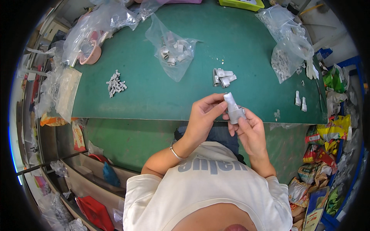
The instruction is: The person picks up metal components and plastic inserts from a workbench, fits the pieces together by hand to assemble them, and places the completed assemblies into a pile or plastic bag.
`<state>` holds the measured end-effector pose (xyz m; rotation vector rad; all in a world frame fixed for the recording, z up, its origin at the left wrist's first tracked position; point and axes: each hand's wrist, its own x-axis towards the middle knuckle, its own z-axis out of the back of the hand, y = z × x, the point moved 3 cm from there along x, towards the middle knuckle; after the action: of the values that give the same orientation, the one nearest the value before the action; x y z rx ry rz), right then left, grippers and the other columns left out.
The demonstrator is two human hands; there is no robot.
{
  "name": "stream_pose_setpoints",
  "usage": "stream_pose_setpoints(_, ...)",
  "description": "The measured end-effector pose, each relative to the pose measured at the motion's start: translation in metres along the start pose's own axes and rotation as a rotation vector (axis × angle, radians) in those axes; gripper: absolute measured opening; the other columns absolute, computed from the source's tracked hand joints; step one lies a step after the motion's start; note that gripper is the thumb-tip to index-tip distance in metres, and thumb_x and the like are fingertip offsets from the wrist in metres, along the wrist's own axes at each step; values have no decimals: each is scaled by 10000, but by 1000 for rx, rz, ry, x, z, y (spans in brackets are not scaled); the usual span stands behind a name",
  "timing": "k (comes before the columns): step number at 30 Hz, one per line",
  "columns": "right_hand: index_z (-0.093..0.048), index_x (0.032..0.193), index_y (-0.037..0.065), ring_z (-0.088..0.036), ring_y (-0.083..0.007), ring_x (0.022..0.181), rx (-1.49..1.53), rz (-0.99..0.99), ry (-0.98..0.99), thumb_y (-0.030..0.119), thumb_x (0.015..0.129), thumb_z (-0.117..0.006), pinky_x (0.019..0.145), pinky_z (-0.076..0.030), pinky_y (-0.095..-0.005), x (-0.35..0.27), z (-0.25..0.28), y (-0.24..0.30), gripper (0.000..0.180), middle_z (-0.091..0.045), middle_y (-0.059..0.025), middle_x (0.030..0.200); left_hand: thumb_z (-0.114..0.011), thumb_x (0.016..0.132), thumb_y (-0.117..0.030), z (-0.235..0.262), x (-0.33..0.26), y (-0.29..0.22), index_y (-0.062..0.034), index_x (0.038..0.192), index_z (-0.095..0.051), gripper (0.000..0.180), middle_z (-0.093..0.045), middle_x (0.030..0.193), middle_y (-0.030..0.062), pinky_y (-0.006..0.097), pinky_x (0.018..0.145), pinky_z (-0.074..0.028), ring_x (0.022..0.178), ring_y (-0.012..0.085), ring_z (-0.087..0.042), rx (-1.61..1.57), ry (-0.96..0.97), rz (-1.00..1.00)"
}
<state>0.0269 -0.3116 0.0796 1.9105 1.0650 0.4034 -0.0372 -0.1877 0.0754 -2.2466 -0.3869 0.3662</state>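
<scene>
The green table (138, 102) spans the view, its near edge running just behind the hands. A brown open-topped box (67, 167) sits low on the left, with a red thing (96, 211) and a blue bag (111, 175) in it. On the table, a heap of clear bags (86, 29) covers the far left corner; their contents are hard to make out. At the far right, a clear bag (283, 57) holds many small grey pieces. A smaller clear bag (175, 73), at the far middle, holds several silver parts. A yellow-green tray (243, 4) is cut off by the upper edge of the view. A pink cup (92, 57) stands beside the left heap, with clear plastic in it.

Colourful packets (335, 129) crowd the right side, beyond the table. A pile of grey bits (115, 84) lies on the left half of the tabletop. Three silver parts (223, 78) lie together just beyond the hands; two more (300, 102) stand apart near the right edge.

The left hand (204, 113) pinches a silver part (232, 109) near its narrow end, while the right hand (249, 131) grips its wide end. It is held at the near table edge, tilted, narrow end away from the person, smooth and shiny.
</scene>
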Motion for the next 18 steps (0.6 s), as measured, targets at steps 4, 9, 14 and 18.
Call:
stream_pose_setpoints(4,-469,1182,-82,-571,-117,792,-325,97,-79,27,841,-550,652,-460,-212,-6,1,3,366,-608,-152,1009,-546,857,-76,3,1,4,39,1065,-559,238,-602,915,73,246,692,-459,783,117,-551,-41,18,1)
stream_pose_setpoints(9,-508,1155,-75,-575,-126,808,-430,280,-162,-55,763,-619,704,-466,-218,-5,-3,7,407,-611,-135,997,-550,854,-61,-2,1,3,38,1098,-547,263,-596,973,86,264,752,-457,873,132,-553,64,-36,-33)
stream_pose_setpoints(14,-553,1116,-45,-553,-130,755,-781,494,-134,-74,676,-681,684,-456,-226,-2,5,4,460,-604,-108,944,-591,824,-40,1,1,4,37,1110,-543,300,-590,999,91,271,806,-453,916,134,-548,149,6,-86)
stream_pose_setpoints(18,-546,1098,-33,-530,-126,730,-854,417,-142,-70,657,-691,666,-448,-238,4,7,-1,466,-580,-85,868,-612,802,-20,7,4,9,44,1113,-539,326,-590,980,89,265,813,-454,921,126,-543,176,-34,-15)
